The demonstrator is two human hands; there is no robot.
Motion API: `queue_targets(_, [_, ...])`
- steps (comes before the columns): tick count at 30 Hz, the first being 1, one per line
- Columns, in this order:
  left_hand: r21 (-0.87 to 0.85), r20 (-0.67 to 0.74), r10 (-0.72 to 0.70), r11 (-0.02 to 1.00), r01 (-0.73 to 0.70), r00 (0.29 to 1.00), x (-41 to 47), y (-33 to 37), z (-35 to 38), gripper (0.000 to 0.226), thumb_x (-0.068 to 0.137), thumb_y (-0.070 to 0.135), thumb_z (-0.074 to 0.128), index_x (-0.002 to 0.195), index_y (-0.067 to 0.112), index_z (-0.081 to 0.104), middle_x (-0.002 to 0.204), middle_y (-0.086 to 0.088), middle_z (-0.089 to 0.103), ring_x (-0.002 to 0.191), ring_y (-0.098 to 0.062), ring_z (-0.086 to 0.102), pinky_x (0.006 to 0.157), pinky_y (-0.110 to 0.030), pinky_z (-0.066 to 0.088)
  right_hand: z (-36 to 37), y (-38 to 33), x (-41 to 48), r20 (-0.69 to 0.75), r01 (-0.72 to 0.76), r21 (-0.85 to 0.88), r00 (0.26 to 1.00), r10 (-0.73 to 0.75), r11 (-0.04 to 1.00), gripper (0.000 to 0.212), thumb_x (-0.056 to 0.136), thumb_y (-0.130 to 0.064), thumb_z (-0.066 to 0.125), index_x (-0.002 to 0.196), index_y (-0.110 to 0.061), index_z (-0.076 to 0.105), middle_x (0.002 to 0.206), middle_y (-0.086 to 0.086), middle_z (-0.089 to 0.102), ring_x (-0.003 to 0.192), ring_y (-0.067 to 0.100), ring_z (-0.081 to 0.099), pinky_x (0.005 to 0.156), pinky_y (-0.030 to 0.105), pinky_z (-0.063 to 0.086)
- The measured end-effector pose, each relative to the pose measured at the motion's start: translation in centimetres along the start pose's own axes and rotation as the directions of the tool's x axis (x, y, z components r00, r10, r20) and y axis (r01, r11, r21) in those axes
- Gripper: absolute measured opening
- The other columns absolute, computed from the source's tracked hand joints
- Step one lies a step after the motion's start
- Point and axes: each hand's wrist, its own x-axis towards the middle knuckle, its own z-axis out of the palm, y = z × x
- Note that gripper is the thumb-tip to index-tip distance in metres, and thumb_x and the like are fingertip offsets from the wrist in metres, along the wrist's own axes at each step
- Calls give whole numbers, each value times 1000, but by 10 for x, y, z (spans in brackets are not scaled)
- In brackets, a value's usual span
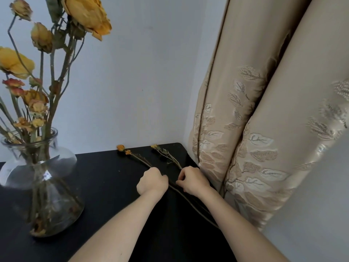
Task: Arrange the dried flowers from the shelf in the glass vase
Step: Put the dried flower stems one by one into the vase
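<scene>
Black shelf (113, 178), two dried stems (140, 159) lying on it under both hands.
Near mid-length the left hand (152, 181) curls round the stems and the right hand (192, 179) pinches them just beside it. The vase (62, 163) stands well apart to the left. The stems are probably light, stiff and brittle, so grip the woody middle gently, never the crumbly heads (120, 147).

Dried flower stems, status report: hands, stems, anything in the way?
Left hand, right hand: both curled on dried flower stems. Stems flat on black shelf. Glass vase at left, flowers inside; nothing between.
</scene>
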Motion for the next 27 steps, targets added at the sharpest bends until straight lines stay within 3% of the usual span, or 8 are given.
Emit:
queue_targets(5, [-76, 38, -10, 997, 12, 999, -1, -3, -5, 21, 91, 31, 48, 95, 15, 61, 93, -8, 69, 87, -24, 67, 80, -37, 54, 2, -4, 0, -15, -2, 23, 1000, 2, 1000, 24, 90, -37, 54, 80, -18, 64, 87, 8, 71, 80, 23, 65, 78, 35, 55])
queue_targets(8, [-119, 45, -33, 992, 38, 998, -5, -4, -9, 17, 90, 29, 50, 84, 15, 57, 77, -5, 68, 76, -20, 67, 73, -33, 54, 3, -6, 1, -4, 9, 28, 1000, -9, 1000, 28, 85, -45, 59, 85, -18, 66, 79, 4, 68, 82, 22, 65, 73, 31, 52])
queue_targets(11, [-138, 54, -23, 990, 31, 998, -10, -5, -15, 19, 89, 26, 50, 72, 18, 51, 57, 0, 62, 58, -13, 62, 57, -26, 46, 4, -9, 2, 19, 10, -3, 1000, -10, 1000, 21, 81, -41, 65, 79, -21, 61, 65, -6, 58, 73, 17, 62, 65, 26, 46])
queue_targets(13, [-135, 65, -12, 991, 21, 998, -13, -9, -20, 19, 90, 25, 50, 72, 18, 50, 54, 0, 61, 54, -10, 59, 51, -24, 41, 5, -12, 2, 25, -3, -14, 1000, 4, 1000, 16, 82, -35, 67, 77, -21, 60, 68, -5, 59, 68, 15, 60, 64, 25, 45])
queue_targets(17, [-156, 83, 12, 988, 1, 996, -15, -16, -29, 21, 92, 27, 50, 77, 14, 58, 55, 0, 62, 50, -9, 59, 52, -25, 43, 7, -16, 3, 22, -29, -36, 999, 30, 999, 9, 85, -25, 63, 80, -19, 66, 79, -1, 66, 77, 16, 64, 65, 26, 46])
queue_targets(23, [-204, 71, 28, 979, -13, 997, -23, -24, -43, 22, 93, 31, 50, 93, 11, 61, 54, -1, 60, 60, -12, 62, 58, -25, 40, 3, -19, -2, -33, -51, -3, 998, 51, 999, 14, 83, -25, 62, 71, -19, 64, 79, -1, 65, 75, 14, 60, 64, 25, 43])
queue_targets(27, [-234, 27, 90, 969, -81, 996, -29, -30, -58, 20, 95, 29, 49, 94, 13, 61, 57, -1, 57, 53, -10, 57, 58, -24, 43, -3, -17, -7, -78, -59, 70, 995, 64, 996, 20, 83, -25, 62, 64, -19, 64, 76, 1, 67, 75, 14, 62, 68, 30, 51])
